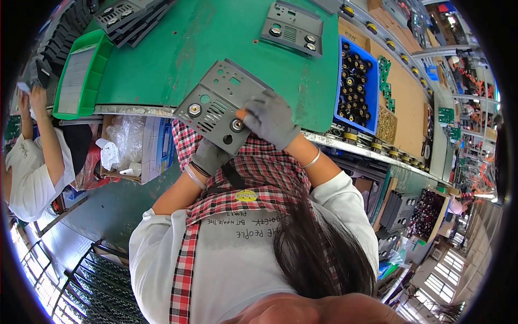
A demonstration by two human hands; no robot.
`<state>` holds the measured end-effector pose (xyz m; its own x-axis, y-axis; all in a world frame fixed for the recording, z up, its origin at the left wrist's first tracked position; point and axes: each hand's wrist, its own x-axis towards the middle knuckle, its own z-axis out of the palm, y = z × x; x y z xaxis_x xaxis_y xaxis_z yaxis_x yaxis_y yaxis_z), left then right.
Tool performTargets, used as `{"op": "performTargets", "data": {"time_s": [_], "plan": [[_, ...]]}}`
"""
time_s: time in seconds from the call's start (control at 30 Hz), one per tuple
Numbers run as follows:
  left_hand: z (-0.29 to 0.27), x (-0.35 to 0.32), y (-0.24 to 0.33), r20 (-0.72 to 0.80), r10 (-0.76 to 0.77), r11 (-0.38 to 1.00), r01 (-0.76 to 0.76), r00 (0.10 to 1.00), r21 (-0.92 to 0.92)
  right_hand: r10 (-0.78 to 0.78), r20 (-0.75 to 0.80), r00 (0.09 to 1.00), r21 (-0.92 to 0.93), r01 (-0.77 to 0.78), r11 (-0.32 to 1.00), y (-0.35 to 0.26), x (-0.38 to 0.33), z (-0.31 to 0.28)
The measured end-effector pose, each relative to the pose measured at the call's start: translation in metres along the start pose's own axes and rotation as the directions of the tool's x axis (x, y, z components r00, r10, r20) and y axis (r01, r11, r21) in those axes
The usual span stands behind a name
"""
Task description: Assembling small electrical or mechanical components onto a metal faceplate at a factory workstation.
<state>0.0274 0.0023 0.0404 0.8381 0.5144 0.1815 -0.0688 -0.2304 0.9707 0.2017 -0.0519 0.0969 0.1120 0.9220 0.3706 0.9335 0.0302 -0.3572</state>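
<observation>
A grey sheet-metal panel (218,102) with slots and round holes lies tilted over the front edge of the green table (178,70). My left hand (209,156), in a grey glove, grips its near edge from below; part of the fingers is hidden under the metal. One fitting with a hex nut (195,110) sits in the panel's left side. At the right, a black round fitting with a brass centre (237,125) stands in another hole. My gloved right hand (271,120) is closed at this fitting, a bare fingertip touching beside it. An open hole shows below it.
A blue bin (373,92) of black round fittings stands right. Another panel (294,29) with fittings lies at the back. A green bin (102,70) and stacked panels (132,16) are at left. A co-worker's arms (43,119) reach in at far left.
</observation>
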Motion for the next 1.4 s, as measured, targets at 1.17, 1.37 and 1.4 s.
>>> {"op": "performTargets", "data": {"time_s": [1.17,1.37,1.4], "plan": [[-0.017,0.023,0.064,0.235,-0.426,0.717,0.484,0.874,-0.502,0.771,-0.36,0.525,0.073,-0.808,0.584,0.161,-0.04,-0.092],[0.004,0.057,0.064,-0.051,-0.212,0.896,0.173,0.976,-0.409,0.201,-0.239,0.95,-0.028,-0.214,0.976,-0.022,-0.01,-0.042],[0.006,0.056,0.061,-0.13,-0.204,0.962,0.175,0.97,-0.209,0.3,-0.075,0.951,0.053,-0.296,0.954,-0.036,-0.008,-0.039]]}}
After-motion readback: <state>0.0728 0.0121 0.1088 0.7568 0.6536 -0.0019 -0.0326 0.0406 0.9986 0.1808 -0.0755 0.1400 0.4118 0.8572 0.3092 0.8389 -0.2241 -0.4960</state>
